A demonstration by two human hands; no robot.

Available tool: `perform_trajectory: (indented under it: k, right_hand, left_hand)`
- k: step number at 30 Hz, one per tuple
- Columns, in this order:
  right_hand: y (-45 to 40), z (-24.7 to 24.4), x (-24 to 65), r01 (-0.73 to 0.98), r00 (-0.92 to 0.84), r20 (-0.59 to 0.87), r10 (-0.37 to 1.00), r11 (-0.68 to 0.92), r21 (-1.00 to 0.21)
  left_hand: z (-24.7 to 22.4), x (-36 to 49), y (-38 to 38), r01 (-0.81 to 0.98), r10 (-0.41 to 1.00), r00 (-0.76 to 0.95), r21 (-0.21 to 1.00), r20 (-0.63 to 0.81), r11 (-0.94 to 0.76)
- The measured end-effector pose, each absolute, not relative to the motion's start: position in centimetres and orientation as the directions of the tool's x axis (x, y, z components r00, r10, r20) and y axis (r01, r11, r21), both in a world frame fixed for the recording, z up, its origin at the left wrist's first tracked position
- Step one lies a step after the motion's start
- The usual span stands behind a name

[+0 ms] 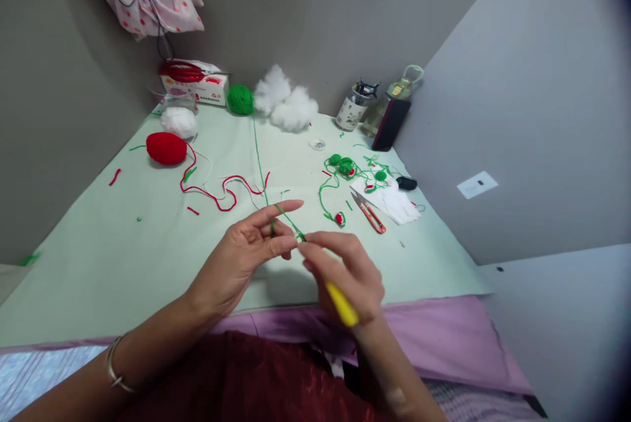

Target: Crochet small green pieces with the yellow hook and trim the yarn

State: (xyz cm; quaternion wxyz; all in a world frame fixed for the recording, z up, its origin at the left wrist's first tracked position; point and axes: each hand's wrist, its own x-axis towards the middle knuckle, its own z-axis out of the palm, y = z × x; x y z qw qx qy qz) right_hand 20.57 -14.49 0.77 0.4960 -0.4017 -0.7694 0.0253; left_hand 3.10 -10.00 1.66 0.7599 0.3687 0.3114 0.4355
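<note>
My left hand point(249, 248) holds green yarn point(259, 162), which passes over the raised index finger and around the lower fingers. Its thumb pinches near a small piece of green work whose details are too small to tell. Touching that spot, my right hand point(348, 271) is closed around a tool with a yellow handle point(341, 304); the tool's tip is hidden at the fingertips. From my left hand the strand runs up to a green yarn ball point(240, 100) at the back of the table.
Red yarn point(166, 148) and white yarn point(179, 122) lie left. White stuffing point(286, 101), a pen cup point(351, 110), a bottle point(400, 88) and a dark phone point(392, 124) stand behind. Orange-handled snips point(369, 211), small green crocheted pieces point(346, 166) and white tissue point(394, 202) lie right.
</note>
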Motion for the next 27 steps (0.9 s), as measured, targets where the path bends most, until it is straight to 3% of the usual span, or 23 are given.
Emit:
perform_trajectory:
  k: [2,3,5,8,11,13,16,18,21,24,27]
  right_hand:
    - [-14.6,0.6,20.6,0.656,-0.278,0.757,0.591,0.693,-0.3]
    - [-14.5,0.6,20.7,0.643,-0.272,0.758,0.593,0.698,-0.315]
    - [-14.1,0.6,20.8,0.549,-0.162,0.748,0.643,0.689,-0.473]
    - [-13.4,0.9,20.8,0.26,0.07,0.626,0.777,0.592,-0.763]
    - [-13.2,1.0,20.5,0.094,0.113,0.545,0.831,0.538,-0.838]
    - [-13.5,0.6,20.2,0.264,0.069,0.614,0.786,0.58,-0.771]
    - [-14.0,-0.1,19.7,0.599,-0.059,0.763,0.644,0.634,-0.489]
    - [-14.1,-0.5,19.5,0.636,-0.072,0.807,0.586,0.65,-0.415]
    - [-13.7,-0.3,19.9,0.482,0.07,0.765,0.64,0.65,-0.588]
    - [-13.0,0.3,20.5,0.201,0.223,0.606,0.764,0.572,-0.795]
    - [-12.7,0.6,20.8,-0.079,0.255,0.447,0.857,0.479,-0.874]
  left_hand:
    - [1.5,3.2,-10.0,-0.466,0.851,0.49,0.768,-0.19,0.44]
    - [1.5,3.2,-9.9,-0.468,0.825,0.524,0.738,-0.211,0.486]
    - [1.3,3.1,-9.8,-0.454,0.797,0.553,0.715,-0.241,0.532]
    - [1.3,3.0,-9.8,-0.418,0.854,0.474,0.799,-0.214,0.432]
    - [1.3,3.2,-10.1,-0.366,0.912,0.392,0.889,-0.121,0.275]
    - [1.4,3.5,-10.4,-0.369,0.921,0.378,0.896,-0.096,0.245]
    - [1.4,3.8,-10.6,-0.435,0.896,0.424,0.838,-0.133,0.33]
    - [1.4,3.8,-10.5,-0.454,0.849,0.496,0.778,-0.183,0.433]
    - [1.5,3.5,-9.9,-0.452,0.816,0.527,0.734,-0.238,0.506]
    - [1.5,2.9,-9.5,-0.46,0.838,0.487,0.742,-0.248,0.487]
    - [1.4,2.7,-9.5,-0.472,0.85,0.472,0.747,-0.234,0.467]
